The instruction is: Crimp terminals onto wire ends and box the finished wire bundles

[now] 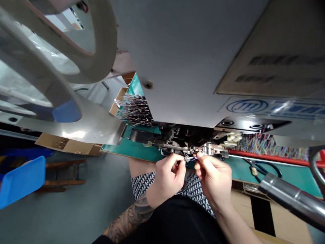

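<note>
Below the machine, the left hand and right hand pinch fine wires between closed fingertips.

Reads "JH" in blue inside an oval emblem, on the pale strip label along the lower edge of the machine housing. Continues right of the oval in large blue characters, too glared and smeared to read. Shows two rows of dark lettering on the beige panel above, likewise too blurred to make out.
</note>
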`<state>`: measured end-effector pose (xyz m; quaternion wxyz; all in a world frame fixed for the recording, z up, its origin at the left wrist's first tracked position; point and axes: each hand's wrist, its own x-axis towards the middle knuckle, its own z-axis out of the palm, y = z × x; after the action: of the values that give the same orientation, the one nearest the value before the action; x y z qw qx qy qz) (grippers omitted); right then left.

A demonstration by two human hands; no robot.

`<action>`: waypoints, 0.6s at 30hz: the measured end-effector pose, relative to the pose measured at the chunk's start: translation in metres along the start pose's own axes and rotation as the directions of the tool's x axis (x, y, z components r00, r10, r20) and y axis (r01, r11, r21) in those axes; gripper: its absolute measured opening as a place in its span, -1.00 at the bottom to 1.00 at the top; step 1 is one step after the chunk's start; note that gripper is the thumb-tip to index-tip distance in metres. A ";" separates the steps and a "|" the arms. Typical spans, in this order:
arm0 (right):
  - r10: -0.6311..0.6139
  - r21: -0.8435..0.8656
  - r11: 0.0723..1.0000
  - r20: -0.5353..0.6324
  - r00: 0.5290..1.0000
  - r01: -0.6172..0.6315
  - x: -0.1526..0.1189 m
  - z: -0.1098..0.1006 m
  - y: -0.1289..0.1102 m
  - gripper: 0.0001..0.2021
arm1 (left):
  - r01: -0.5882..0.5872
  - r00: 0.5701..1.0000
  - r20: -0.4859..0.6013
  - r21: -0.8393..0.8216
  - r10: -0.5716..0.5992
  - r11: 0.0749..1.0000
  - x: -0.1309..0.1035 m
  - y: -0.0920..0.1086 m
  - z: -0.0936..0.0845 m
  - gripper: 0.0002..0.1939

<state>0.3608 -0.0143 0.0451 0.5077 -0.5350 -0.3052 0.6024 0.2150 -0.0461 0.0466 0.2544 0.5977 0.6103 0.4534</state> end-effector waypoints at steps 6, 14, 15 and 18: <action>-0.094 -0.106 0.990 -0.026 0.995 0.091 0.001 0.000 0.002 -0.68 | -0.113 0.993 -0.014 0.084 0.114 0.990 0.000 -0.003 -0.003 -0.87; 0.014 -0.320 0.946 0.204 0.979 0.054 0.001 -0.011 -0.023 -0.66 | -0.265 0.958 0.131 0.064 0.255 0.962 0.006 -0.011 -0.018 -0.85; 0.052 -0.325 0.945 0.246 0.968 0.032 0.001 -0.012 -0.025 -0.63 | -0.215 0.966 0.156 0.050 0.205 0.975 0.005 -0.011 -0.020 -0.87; 0.094 -0.264 0.964 0.314 0.945 -0.009 0.002 -0.018 -0.025 -0.62 | 0.041 0.970 0.240 -0.079 -0.021 0.996 0.003 -0.010 -0.022 -0.92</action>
<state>0.3853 -0.0083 0.0629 0.3603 -0.4984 -0.4463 0.6501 0.1905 -0.0478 0.0491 0.3579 0.6272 0.5651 0.3990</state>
